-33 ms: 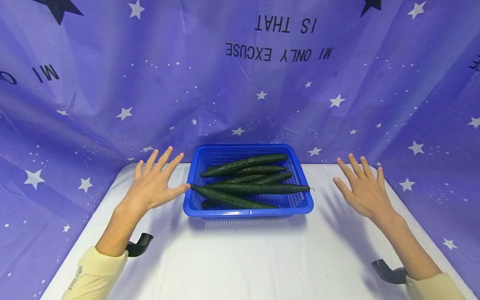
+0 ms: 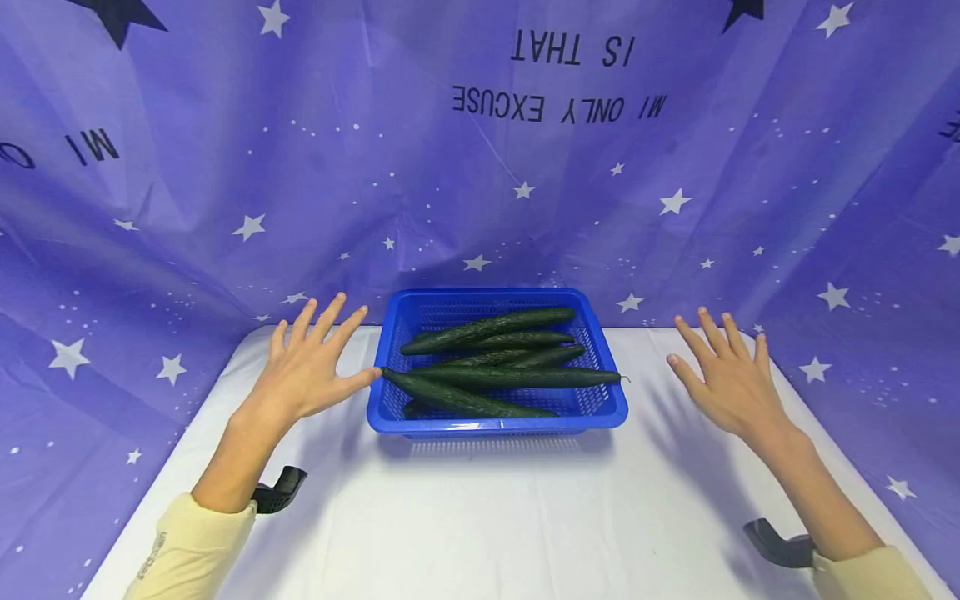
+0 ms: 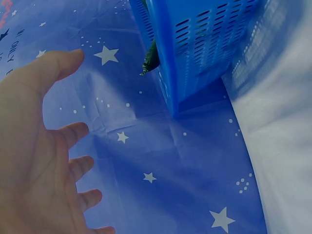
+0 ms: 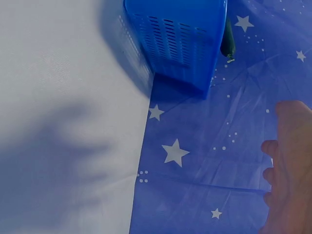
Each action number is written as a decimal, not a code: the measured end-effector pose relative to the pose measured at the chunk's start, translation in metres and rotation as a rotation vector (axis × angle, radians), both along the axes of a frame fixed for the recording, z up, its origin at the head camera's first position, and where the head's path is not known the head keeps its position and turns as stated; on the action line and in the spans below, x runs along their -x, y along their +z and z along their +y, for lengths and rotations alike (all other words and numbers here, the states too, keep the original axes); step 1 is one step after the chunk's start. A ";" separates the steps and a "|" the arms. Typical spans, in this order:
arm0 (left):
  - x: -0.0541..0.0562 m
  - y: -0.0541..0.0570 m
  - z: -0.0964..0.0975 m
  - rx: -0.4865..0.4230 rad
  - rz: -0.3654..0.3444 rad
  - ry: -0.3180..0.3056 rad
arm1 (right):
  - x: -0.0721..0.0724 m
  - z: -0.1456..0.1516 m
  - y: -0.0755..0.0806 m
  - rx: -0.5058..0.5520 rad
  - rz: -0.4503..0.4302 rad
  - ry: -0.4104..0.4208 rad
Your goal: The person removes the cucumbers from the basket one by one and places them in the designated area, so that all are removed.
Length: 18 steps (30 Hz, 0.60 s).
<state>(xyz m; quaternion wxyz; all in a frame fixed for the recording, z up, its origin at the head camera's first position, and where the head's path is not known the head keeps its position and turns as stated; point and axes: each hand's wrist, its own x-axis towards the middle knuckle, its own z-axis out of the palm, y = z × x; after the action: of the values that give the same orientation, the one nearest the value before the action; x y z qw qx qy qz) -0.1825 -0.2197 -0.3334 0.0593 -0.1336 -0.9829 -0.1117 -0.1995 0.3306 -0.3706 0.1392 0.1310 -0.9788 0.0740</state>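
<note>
Just as in the earlier frame, the cucumbers point(image 2: 517, 377) lie in the basket point(image 2: 495, 426) on the table point(image 2: 472, 517). The left hand point(image 2: 302, 373), fingers spread apart and empty, hovers just beside the basket's left side; the right hand point(image 2: 735, 385), likewise spread and empty, hovers farther off to the basket's right, both in unchanged poses.
</note>
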 end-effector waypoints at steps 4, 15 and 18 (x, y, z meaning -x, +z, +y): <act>-0.001 -0.001 -0.003 -0.011 0.004 -0.004 | 0.003 -0.002 -0.002 0.036 0.004 0.020; 0.000 -0.005 0.002 -0.284 0.011 -0.104 | 0.009 -0.018 -0.005 0.372 -0.087 0.139; 0.001 -0.006 0.007 -0.361 0.018 -0.149 | 0.013 -0.024 -0.009 0.466 -0.120 0.156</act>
<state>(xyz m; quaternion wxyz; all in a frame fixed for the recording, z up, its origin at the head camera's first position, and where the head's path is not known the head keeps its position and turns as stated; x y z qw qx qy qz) -0.1838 -0.2123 -0.3393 0.0827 -0.1942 -0.9338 -0.2889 -0.2124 0.3068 -0.3792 0.1014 0.1659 -0.9287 0.3158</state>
